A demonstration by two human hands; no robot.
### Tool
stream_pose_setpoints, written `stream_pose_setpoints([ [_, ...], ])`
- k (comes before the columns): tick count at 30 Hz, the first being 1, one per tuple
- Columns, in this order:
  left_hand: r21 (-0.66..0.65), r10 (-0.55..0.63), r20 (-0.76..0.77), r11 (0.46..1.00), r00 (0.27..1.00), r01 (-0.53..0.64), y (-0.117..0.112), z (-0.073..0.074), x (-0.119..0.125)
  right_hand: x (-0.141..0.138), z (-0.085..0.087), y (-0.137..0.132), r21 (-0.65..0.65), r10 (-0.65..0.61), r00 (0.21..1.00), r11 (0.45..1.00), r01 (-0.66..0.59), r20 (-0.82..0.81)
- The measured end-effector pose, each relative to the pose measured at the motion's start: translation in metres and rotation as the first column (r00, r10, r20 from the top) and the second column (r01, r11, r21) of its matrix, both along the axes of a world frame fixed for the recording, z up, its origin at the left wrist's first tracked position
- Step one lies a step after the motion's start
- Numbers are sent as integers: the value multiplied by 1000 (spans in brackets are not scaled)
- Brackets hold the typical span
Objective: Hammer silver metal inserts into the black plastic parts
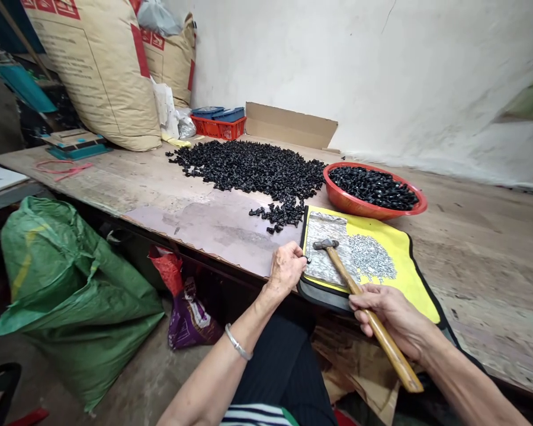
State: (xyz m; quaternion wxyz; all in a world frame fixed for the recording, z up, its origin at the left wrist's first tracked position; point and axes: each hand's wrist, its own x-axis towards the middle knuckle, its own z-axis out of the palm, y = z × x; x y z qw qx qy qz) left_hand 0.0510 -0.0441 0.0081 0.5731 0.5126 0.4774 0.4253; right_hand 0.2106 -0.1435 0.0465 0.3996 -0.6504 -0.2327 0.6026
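My right hand (393, 316) is closed around the wooden handle of a hammer (364, 302); its steel head rests on a grey metal plate (324, 248). My left hand (286, 267) pinches a small black part (308, 259) at the plate's left edge. The plate lies on a yellow mat (404, 260) beside a heap of small silver nails (372, 257). A broad pile of black plastic pieces (253, 168) spreads over the wooden table (195, 219) just beyond my left hand.
A red basin (350, 204) full of black pieces stands behind the mat. Large paper sacks (102, 71), a red basket (217, 127) and cardboard (288, 124) line the back. A green sack (71, 296) and a purple bag (186, 319) sit on the floor at left.
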Motion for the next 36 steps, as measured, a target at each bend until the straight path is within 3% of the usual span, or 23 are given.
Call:
stream_pose_setpoints([
  [2, 118, 4, -102, 993, 995, 8, 1, -4, -1, 2, 5, 0, -38, -34, 996, 999, 31, -80],
  [4, 153, 3, -142, 988, 990, 19, 0, -5, -2, 3, 8, -2, -54, -38, 999, 998, 37, -22],
  [6, 112, -5, -114, 994, 993, 18, -2, -3, -2, 2, 8, -7, -1, -9, 991, 1000, 10, 135],
  [8, 33, -18, -60, 999, 998, 20, -3, 0, -3, -2, 5, -13, 93, 36, 930, 993, -75, 365],
  [10, -47, -29, -13, 999, 999, 29, -4, 4, -2, -6, 0, -19, 182, 44, 791, 964, -194, 611],
  [13, -114, -16, 27, 993, 1000, 19, -5, 6, -1, -12, -11, -27, 268, -59, 505, 897, -352, 861],
  [17, -132, -21, 42, 991, 999, 26, -5, 8, -2, -18, -25, -31, 262, -201, 176, 848, -460, 964],
  [20, -129, -24, 40, 991, 999, 29, -5, 7, -2, -19, -23, -34, 207, -233, 10, 843, -497, 972],
  [26, -110, -43, 75, 993, 996, 51, -3, 1, -2, -31, -11, -38, 328, -433, -76, 775, -541, 898],
  [31, -150, -39, 98, 987, 994, 54, -1, -1, -1, -39, -22, -36, 103, -324, -316, 825, -555, 892],
  [36, -153, -68, 93, 985, 993, 82, -2, 2, -4, -35, -20, -34, 125, -287, -250, 849, -513, 925],
])
